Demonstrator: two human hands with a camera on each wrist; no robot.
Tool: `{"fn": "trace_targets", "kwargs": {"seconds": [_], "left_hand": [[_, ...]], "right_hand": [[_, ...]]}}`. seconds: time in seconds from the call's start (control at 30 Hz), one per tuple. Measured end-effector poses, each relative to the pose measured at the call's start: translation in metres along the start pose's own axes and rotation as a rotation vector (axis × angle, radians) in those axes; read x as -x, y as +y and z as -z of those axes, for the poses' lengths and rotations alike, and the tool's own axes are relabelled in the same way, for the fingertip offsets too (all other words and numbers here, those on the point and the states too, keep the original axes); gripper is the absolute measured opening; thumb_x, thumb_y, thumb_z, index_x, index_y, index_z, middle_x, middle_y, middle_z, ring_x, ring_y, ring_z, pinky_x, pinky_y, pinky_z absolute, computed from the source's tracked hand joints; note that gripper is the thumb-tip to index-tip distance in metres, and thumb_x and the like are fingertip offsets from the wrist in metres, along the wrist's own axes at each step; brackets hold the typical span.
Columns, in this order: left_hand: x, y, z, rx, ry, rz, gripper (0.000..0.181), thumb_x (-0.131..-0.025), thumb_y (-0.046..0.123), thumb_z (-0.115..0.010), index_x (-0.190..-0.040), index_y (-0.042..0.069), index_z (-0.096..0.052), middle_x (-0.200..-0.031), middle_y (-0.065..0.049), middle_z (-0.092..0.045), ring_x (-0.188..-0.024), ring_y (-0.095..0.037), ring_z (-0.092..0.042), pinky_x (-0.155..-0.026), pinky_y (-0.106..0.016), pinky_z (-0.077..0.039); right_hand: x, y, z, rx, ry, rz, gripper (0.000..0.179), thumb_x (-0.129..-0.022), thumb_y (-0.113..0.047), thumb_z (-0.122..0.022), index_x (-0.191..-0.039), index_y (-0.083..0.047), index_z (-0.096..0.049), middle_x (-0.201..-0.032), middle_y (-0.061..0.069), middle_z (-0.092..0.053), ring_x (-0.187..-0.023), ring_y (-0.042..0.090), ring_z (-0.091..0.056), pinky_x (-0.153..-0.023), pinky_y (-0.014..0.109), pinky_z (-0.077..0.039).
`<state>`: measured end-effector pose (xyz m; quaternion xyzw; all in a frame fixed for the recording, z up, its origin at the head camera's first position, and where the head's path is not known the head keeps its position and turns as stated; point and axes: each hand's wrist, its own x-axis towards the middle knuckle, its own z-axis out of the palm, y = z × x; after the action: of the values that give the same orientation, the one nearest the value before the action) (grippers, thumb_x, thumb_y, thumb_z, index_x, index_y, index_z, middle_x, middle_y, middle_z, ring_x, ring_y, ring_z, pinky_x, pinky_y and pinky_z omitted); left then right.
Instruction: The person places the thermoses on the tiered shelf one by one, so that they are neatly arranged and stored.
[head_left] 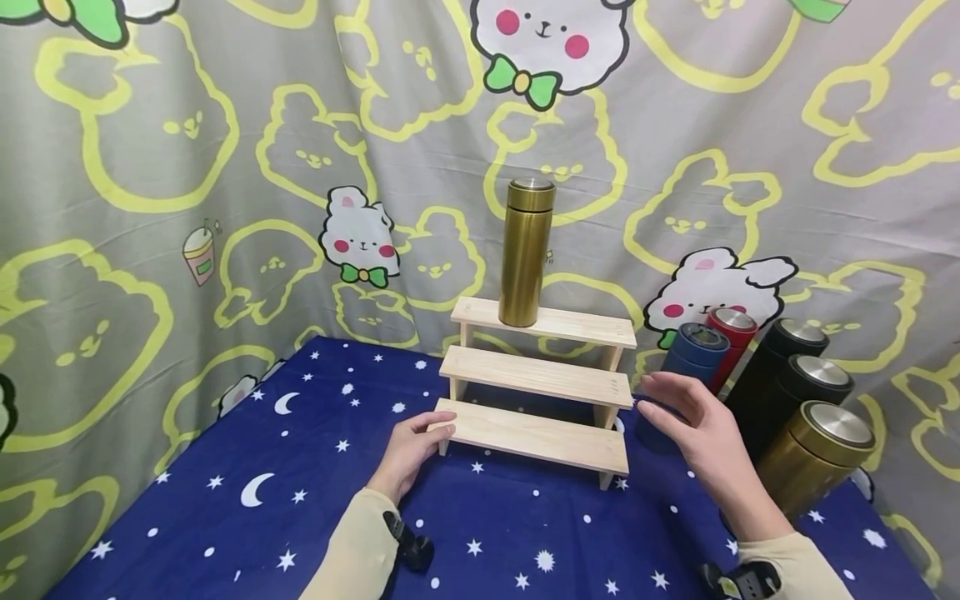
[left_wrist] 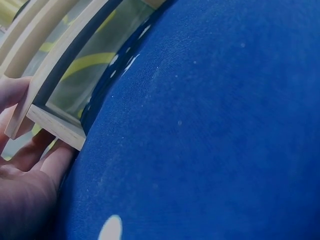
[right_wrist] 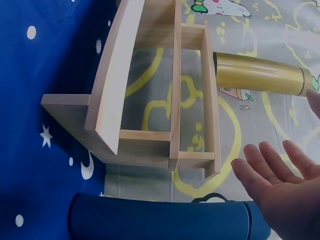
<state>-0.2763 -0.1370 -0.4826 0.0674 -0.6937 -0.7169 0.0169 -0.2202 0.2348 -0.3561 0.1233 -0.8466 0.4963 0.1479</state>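
Observation:
A three-step wooden display stand (head_left: pixel 534 435) is set on the table. My left hand (head_left: pixel 408 454) holds the left end of its lowest step; in the left wrist view the thumb lies on the plank, with fingers (left_wrist: pixel 55 160) beside the side support. On the top step a tall gold thermos (head_left: pixel 527 258) stands upright, left of the middle. My right hand (head_left: pixel 703 429) is in the air off the stand's right end, fingers loosely bent and holding nothing. It overlaps a blue thermos (head_left: pixel 693 350) in the head view; the right wrist view shows that thermos (right_wrist: pixel 160 217) beside the stand.
Grouped right of the stand are a red thermos (head_left: pixel 731 333), two black ones (head_left: pixel 780 358) and a wide gold one (head_left: pixel 813 462), close to my right forearm. A dark blue star-print cloth (head_left: pixel 300 492) covers the table. Behind hangs a grey patterned curtain (head_left: pixel 420 175).

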Motion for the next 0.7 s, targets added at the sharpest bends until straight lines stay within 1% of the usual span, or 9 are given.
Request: {"fn": "trace_targets", "kwargs": {"seconds": [0.13, 0.2, 0.37, 0.43, 0.5, 0.6, 0.63, 0.7], "left_hand": [[0.0, 0.001, 0.0, -0.004, 0.0, -0.006, 0.027, -0.084, 0.013, -0.078, -0.109, 0.004, -0.075, -0.132, -0.017, -0.057, -0.104, -0.021, -0.061, -0.09, -0.035, -0.051], [0.0, 0.001, 0.0, 0.001, -0.001, -0.008, 0.027, -0.084, 0.012, -0.078, -0.109, 0.004, -0.075, -0.131, -0.017, -0.058, -0.101, -0.02, -0.061, -0.087, -0.032, -0.052], [0.0, 0.0, 0.0, 0.015, -0.002, -0.016, 0.027, -0.084, 0.011, -0.078, -0.109, 0.003, -0.075, -0.128, -0.016, -0.059, -0.095, -0.017, -0.061, -0.08, -0.027, -0.052], [0.001, 0.0, -0.001, 0.017, -0.003, -0.018, 0.027, -0.084, 0.011, -0.078, -0.109, 0.003, -0.074, -0.128, -0.016, -0.059, -0.095, -0.017, -0.061, -0.079, -0.026, -0.051], [0.001, 0.001, -0.001, 0.016, -0.005, -0.018, 0.027, -0.084, 0.011, -0.078, -0.11, 0.003, -0.074, -0.129, -0.017, -0.059, -0.095, -0.017, -0.061, -0.079, -0.027, -0.052], [0.002, 0.001, -0.002, 0.02, -0.004, -0.013, 0.026, -0.084, 0.01, -0.078, -0.109, 0.003, -0.075, -0.129, -0.016, -0.059, -0.096, -0.018, -0.061, -0.08, -0.027, -0.052], [0.002, 0.001, -0.002, 0.023, -0.003, -0.011, 0.026, -0.084, 0.01, -0.078, -0.109, 0.003, -0.075, -0.128, -0.016, -0.059, -0.096, -0.018, -0.061, -0.08, -0.027, -0.052], [0.002, 0.001, -0.002, 0.024, -0.002, -0.012, 0.026, -0.084, 0.009, -0.078, -0.109, 0.003, -0.075, -0.128, -0.016, -0.059, -0.096, -0.018, -0.062, -0.08, -0.027, -0.052]], "right_hand": [[0.01, 0.001, 0.003, -0.024, 0.022, 0.007, 0.046, -0.097, -0.024, -0.066, -0.137, -0.006, -0.051, -0.131, 0.015, -0.057, -0.115, 0.005, -0.054, -0.088, 0.01, -0.041], [0.016, 0.002, 0.005, -0.032, 0.035, 0.008, 0.045, -0.097, -0.021, -0.066, -0.136, -0.005, -0.051, -0.13, 0.014, -0.058, -0.114, 0.004, -0.054, -0.087, 0.011, -0.043], [0.031, 0.006, 0.012, -0.039, 0.064, -0.005, 0.044, -0.096, -0.016, -0.066, -0.134, -0.002, -0.051, -0.126, 0.001, -0.061, -0.113, 0.004, -0.056, -0.085, 0.012, -0.046], [0.038, 0.008, 0.015, -0.035, 0.075, -0.029, 0.044, -0.096, -0.016, -0.066, -0.135, -0.002, -0.051, -0.125, -0.001, -0.061, -0.112, 0.003, -0.056, -0.084, 0.011, -0.046], [0.044, 0.009, 0.019, -0.022, 0.084, -0.071, 0.046, -0.096, -0.02, -0.067, -0.136, -0.005, -0.05, -0.127, -0.001, -0.061, -0.112, 0.0, -0.055, -0.082, 0.011, -0.046], [0.054, 0.011, 0.024, -0.057, 0.096, -0.123, 0.049, -0.095, -0.019, -0.068, -0.137, -0.005, -0.049, -0.127, -0.002, -0.061, -0.111, -0.002, -0.056, -0.081, 0.011, -0.048], [0.057, 0.013, 0.026, -0.052, 0.103, -0.145, 0.05, -0.095, -0.021, -0.068, -0.138, -0.007, -0.049, -0.126, -0.005, -0.061, -0.109, -0.004, -0.056, -0.08, 0.011, -0.048], [0.063, 0.016, 0.027, -0.071, 0.117, -0.163, 0.05, -0.093, -0.019, -0.07, -0.137, -0.005, -0.049, -0.122, -0.01, -0.062, -0.106, -0.005, -0.057, -0.078, 0.012, -0.049]]}}
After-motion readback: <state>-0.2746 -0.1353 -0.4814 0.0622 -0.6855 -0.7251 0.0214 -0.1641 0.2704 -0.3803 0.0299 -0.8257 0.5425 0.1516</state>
